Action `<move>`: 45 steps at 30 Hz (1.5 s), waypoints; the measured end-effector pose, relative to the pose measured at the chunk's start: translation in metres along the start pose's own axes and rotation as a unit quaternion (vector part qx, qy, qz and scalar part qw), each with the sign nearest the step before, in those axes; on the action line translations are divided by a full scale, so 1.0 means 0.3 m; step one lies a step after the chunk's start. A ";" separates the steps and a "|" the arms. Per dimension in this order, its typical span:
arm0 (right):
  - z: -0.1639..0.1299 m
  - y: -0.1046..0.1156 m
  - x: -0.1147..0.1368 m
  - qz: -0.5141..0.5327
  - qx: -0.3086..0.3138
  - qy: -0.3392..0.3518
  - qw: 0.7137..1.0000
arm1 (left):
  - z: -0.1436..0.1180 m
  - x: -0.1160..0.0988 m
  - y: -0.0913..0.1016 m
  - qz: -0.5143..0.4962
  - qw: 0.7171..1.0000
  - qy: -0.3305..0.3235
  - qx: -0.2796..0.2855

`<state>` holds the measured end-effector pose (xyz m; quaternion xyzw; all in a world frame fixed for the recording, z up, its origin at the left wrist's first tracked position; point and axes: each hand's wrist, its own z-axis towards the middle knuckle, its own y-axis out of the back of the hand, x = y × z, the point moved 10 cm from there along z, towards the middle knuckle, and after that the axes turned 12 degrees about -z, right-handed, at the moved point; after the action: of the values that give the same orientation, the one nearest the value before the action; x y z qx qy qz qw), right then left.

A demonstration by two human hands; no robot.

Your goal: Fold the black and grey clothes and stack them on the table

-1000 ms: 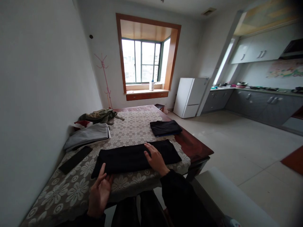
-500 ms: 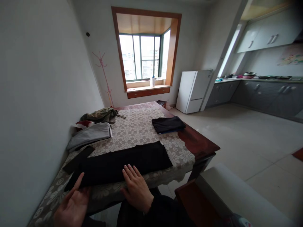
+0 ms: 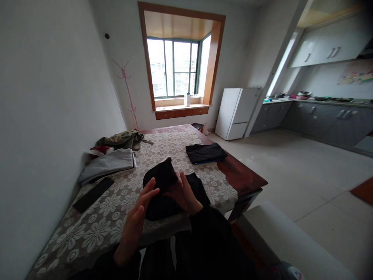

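Black folded cloth lies beyond; grey garment sits left.

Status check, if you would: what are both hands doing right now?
Left hand open beside black garment. Right hand grips its raised fold. Folded black stack lies apart, nothing blocking.

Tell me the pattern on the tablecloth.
White daisy-like lace flowers on the tablecloth, clearest in the head view.

No text, label, brand, number or sign can be read anywhere here. The bottle on the window sill is too small and blurred for its label to be made out, and the coloured wall picture above the kitchen counter shows no legible writing.
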<state>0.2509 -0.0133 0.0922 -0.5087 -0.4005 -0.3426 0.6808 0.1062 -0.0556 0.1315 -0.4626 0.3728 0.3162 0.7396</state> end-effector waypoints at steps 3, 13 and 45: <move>-0.020 0.144 -0.008 -0.047 -0.063 -0.037 0.996 | -0.087 0.090 0.063 0.006 1.000 0.003 -0.030; -0.026 0.254 0.007 -0.175 -0.162 -0.019 0.971 | -0.239 0.293 0.010 0.313 0.936 0.120 0.102; -0.188 0.509 0.122 -0.551 -0.151 0.014 0.820 | -0.247 0.424 -0.045 0.569 0.802 0.083 0.164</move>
<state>0.4117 -0.0321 0.0519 -0.2945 -0.5475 -0.7242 0.2986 0.1644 -0.1133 0.0082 -0.0638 0.6749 0.5752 0.4578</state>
